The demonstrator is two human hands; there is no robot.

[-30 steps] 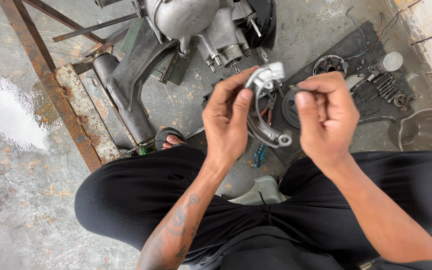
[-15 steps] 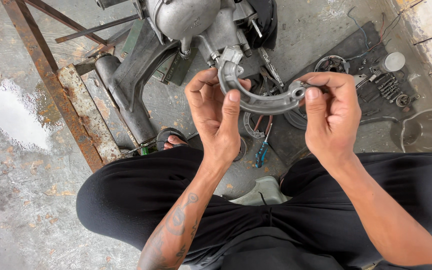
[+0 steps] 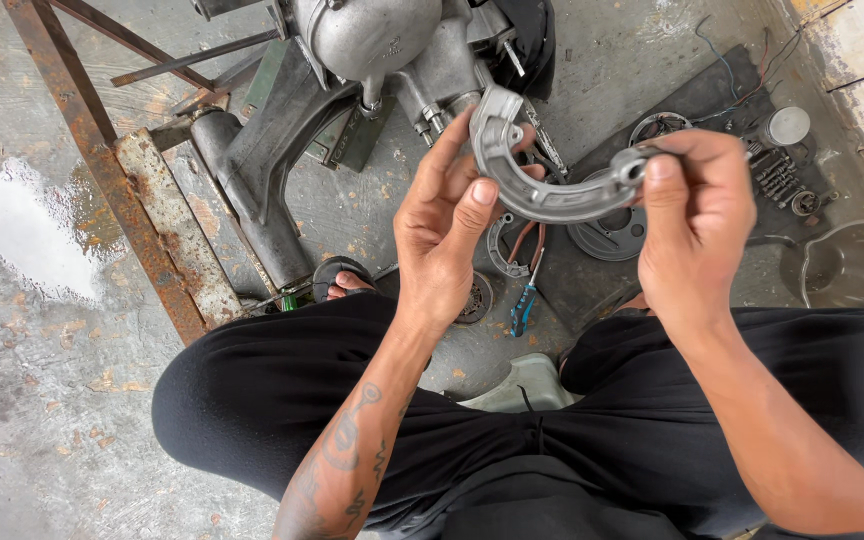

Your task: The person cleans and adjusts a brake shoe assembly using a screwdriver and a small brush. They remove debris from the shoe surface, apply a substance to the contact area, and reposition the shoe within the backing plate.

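I hold a curved grey metal brake shoe (image 3: 542,195) up in front of me with both hands. My left hand (image 3: 447,230) grips its upper left end, thumb pressed on the arc and fingers behind it. My right hand (image 3: 697,215) pinches the ring-shaped right end between thumb and fingers. The shoe's open curve faces up. Below it on the floor lies a second brake shoe (image 3: 504,250) beside blue-handled pliers (image 3: 525,300). I sit with legs in black trousers (image 3: 282,390) spread wide.
A grey engine and swingarm assembly (image 3: 352,60) rests on a rusty steel frame (image 3: 132,200) ahead. A black mat (image 3: 692,100) at right carries a round drum plate (image 3: 612,225), springs and small parts. A metal bowl (image 3: 857,265) stands far right. A wet patch (image 3: 22,235) marks the concrete.
One second ago the shoe hung down between my hands. I have since turned it and raised it, so it now spans level between both hands, slightly farther right.
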